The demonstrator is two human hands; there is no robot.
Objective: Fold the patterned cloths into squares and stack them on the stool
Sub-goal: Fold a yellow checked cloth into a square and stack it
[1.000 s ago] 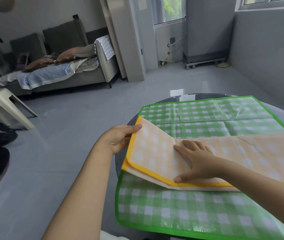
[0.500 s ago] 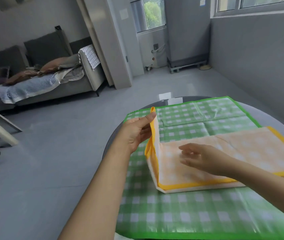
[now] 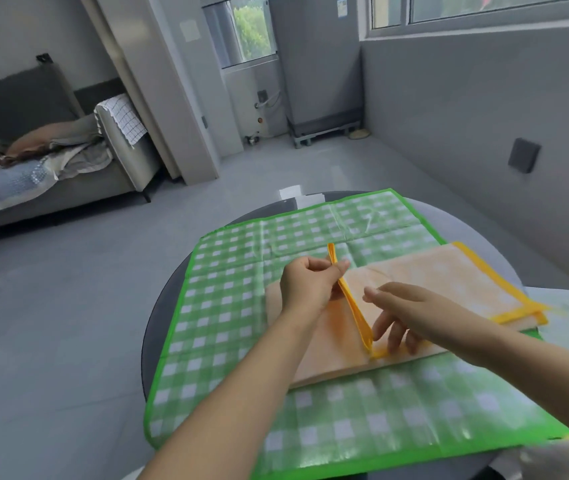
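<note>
the left hand (image 3: pixel 311 285) has its grip clamped on the yellow border of the orange checked cloth (image 3: pixel 425 275), thumb and fingers pinching the raised edge so the flap stands up on its side, running from the pinch down toward the near fold. the right hand (image 3: pixel 404 311) sits just right of that flap, grip apart, fingers loosely spread and pointing down at the cloth's lower layer. the rest of the orange cloth lies flat to the right. it rests on the green checked cloth (image 3: pixel 227 306), spread across the round dark desk (image 3: pixel 158 306). a grey sofa (image 3: pixel 51 174) stands well apart, far left.
</note>
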